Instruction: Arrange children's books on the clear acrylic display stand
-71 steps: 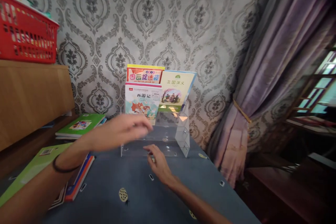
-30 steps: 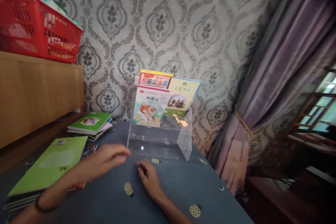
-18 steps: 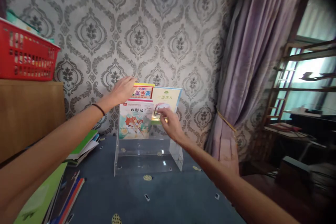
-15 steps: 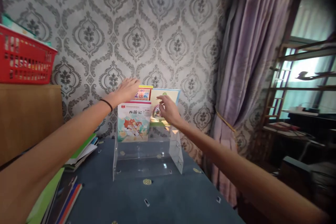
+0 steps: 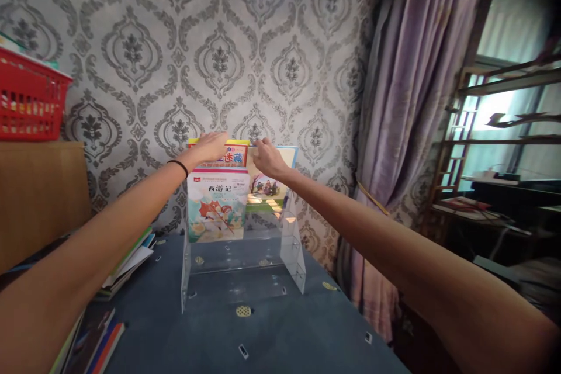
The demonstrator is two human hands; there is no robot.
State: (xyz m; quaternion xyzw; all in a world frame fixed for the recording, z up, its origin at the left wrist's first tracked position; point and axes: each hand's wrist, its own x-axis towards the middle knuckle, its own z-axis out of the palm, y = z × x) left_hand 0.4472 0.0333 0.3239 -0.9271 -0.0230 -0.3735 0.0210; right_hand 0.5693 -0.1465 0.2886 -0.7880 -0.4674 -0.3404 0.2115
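Note:
A clear acrylic book stand [image 5: 291, 254] holds three picture books. In front, a white book with a pink top edge and a cartoon figure [image 5: 218, 210] leans upright. Behind it, a red-and-yellow book [image 5: 236, 158] is partly covered by my left hand [image 5: 213, 148], whose fingers are bent over its top edge. To the right stands a pale book with a light-blue border [image 5: 265, 190]. My right hand [image 5: 268, 158] is closed at that book's top edge, near its left corner; the fingertips are partly hidden.
Books and papers lie in piles [image 5: 129, 263] at the left of the dark patterned tablecloth [image 5: 245, 333]. A red plastic basket [image 5: 33, 93] sits on a wooden cabinet [image 5: 41, 187]. A purple curtain [image 5: 394, 128] and wooden shelves [image 5: 495, 143] are on the right.
My right hand has risen from the front of the pale book to its top edge, and its fingers have closed. My left hand remains at the red-and-yellow book. The view has shifted slightly.

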